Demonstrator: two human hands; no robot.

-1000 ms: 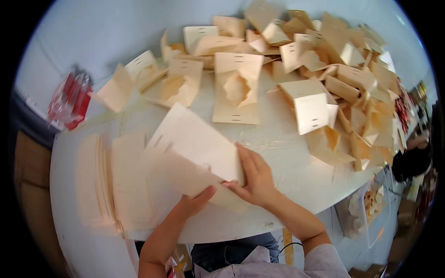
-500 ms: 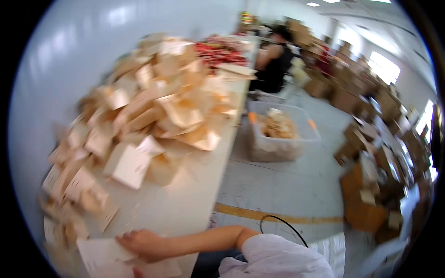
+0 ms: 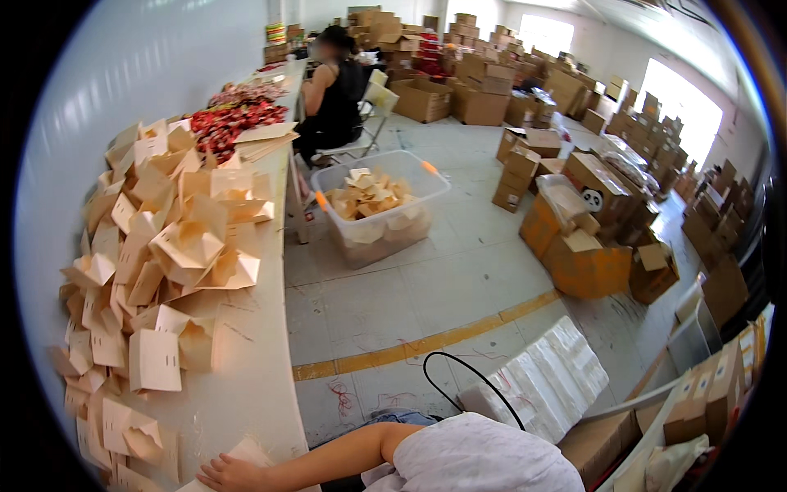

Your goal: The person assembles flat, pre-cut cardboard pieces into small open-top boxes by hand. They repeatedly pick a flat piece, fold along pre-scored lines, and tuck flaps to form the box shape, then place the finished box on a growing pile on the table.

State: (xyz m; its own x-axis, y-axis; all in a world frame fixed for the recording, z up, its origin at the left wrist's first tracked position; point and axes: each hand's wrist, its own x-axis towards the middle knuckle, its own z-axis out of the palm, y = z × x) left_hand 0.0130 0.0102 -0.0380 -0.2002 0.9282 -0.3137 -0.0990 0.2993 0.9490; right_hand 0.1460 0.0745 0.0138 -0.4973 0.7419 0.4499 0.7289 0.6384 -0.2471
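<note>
My right hand (image 3: 233, 474) reaches in along the bottom edge and lies on a cream paper piece (image 3: 250, 451) on the white table (image 3: 254, 361). Its fingers are spread and pressed flat. Part of that piece is cut off by the lower edge of the picture. My left hand is out of sight. Beside my hand, folded cream card pieces (image 3: 156, 361) with small slits spread into a large heap (image 3: 184, 238) along the wall side of the table.
Red items (image 3: 234, 123) and a flat card stack (image 3: 264, 135) lie farther along the table. A clear bin (image 3: 381, 230) of folded cards stands on the floor. Beyond it a person (image 3: 332, 98) sits on a folding chair. Cardboard boxes (image 3: 586, 266) and a white foam block (image 3: 541, 377) are on the right.
The view has swung to the right, bringing more floor and boxes in. My right hand stays on the paper; a fingertip at the lower edge has gone out of view.
</note>
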